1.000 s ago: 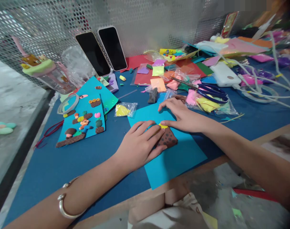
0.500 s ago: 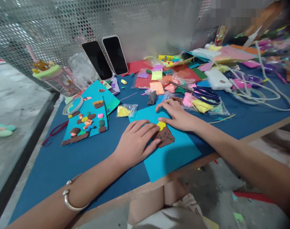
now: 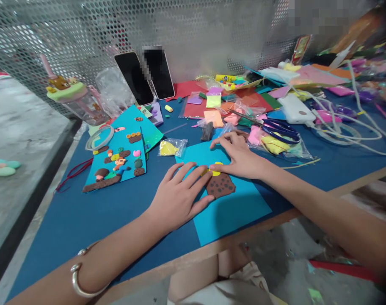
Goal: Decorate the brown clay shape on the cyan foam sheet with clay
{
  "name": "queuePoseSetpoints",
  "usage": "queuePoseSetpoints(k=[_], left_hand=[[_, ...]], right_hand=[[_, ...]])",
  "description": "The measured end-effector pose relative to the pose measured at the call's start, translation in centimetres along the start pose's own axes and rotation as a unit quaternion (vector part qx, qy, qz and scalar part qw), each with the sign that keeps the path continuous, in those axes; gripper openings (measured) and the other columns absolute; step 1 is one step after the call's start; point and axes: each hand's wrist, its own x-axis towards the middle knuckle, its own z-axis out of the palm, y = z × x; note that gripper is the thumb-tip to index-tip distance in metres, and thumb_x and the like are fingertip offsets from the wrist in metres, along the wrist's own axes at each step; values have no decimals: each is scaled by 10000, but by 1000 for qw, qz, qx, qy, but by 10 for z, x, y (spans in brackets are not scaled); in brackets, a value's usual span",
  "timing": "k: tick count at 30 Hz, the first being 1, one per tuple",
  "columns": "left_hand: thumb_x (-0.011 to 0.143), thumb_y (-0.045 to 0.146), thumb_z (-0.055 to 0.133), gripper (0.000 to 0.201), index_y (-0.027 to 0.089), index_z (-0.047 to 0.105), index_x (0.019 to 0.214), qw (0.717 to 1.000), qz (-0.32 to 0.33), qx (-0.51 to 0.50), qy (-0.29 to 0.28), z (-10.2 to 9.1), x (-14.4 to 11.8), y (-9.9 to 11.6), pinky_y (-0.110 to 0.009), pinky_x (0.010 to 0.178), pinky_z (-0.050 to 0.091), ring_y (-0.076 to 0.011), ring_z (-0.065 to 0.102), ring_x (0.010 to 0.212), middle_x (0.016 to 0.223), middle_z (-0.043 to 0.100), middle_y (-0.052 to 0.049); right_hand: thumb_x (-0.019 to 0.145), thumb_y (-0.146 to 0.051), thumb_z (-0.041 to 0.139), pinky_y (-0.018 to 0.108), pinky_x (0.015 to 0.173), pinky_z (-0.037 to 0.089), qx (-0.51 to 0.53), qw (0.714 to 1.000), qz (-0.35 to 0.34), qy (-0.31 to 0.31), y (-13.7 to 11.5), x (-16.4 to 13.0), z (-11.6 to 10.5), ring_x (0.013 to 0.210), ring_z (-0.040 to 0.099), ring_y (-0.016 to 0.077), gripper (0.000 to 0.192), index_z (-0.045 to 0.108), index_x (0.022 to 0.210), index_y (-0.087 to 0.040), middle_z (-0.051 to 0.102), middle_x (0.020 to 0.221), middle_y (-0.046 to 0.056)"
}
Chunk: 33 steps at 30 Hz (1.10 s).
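The left hand (image 3: 180, 197) lay flat, fingers spread, holding nothing, beside the brown clay (image 3: 221, 185) at its nine o'clock. The right hand (image 3: 240, 156), at twelve o'clock, pressed open fingers on the yellow clay (image 3: 214, 170) atop the blue paper (image 3: 234, 212).

Blue table (image 3: 85, 220) with craft card (image 3: 237, 207)

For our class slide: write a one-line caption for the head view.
Both hands, left hand and right hand, press yellow clay onto a brown dotted clay piece on blue card.
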Motion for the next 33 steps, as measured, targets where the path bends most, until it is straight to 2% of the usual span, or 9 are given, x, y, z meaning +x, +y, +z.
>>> queuePoseSetpoints(k=[9, 14, 20, 23, 30, 33], left_hand=[[983, 470, 341, 479, 168, 573, 1274, 999, -3, -25, -27, 0, -1, 2, -436, 997, 376, -268, 513, 1176, 1235, 640, -39], [986, 462, 345, 481, 147, 569, 1271, 1000, -15, -3, -7, 0, -5, 5, -438, 1032, 357, -260, 521, 1184, 1256, 637, -39], [967, 506, 357, 602, 15, 543, 1262, 998, -18, 49, 18, 0, -2, 10, -426, 1037, 379, -272, 549, 1156, 1119, 685, -144], [965, 510, 355, 619, -4, 538, 1257, 998, -18, 55, 19, 1, 0, 10, -426, 1044, 382, -272, 560, 1140, 1092, 689, -161], [943, 443, 458, 513, 59, 536, 1274, 998, -29, 26, 41, -1, -3, 11, -457, 1100, 341, -274, 518, 1229, 1182, 661, -136], [948, 384, 475, 401, 107, 592, 1212, 997, -11, 33, 64, -2, -4, 13, -434, 1084, 371, -241, 568, 1162, 1162, 679, -85]], right_hand=[[690, -579, 690, 522, 939, 367, -5, 1000, 5, -18, 3, 14, -4, 1102, 407, 347, 531, 535, 1113, -297, 406, 1129, 96], [720, -591, 659, 528, 920, 377, 7, 1000, 4, -7, 6, 14, 0, 1125, 400, 358, 503, 543, 1101, -285, 404, 1122, 106], [718, -643, 632, 526, 894, 394, 12, 1000, -2, -17, 5, 13, 0, 1108, 414, 355, 533, 535, 1107, -291, 421, 1123, 107], [727, -655, 613, 526, 893, 396, 7, 1000, -4, -18, 5, 12, 0, 1107, 417, 355, 533, 533, 1111, -294, 430, 1120, 108], [786, -609, 568, 525, 964, 363, 29, 999, -14, -6, 7, 12, -1, 1149, 423, 336, 474, 531, 1127, -282, 427, 1105, 96], [836, -578, 512, 515, 997, 342, 40, 999, -12, 13, 5, 13, -1, 1168, 425, 312, 415, 523, 1124, -280, 430, 1083, 88]])
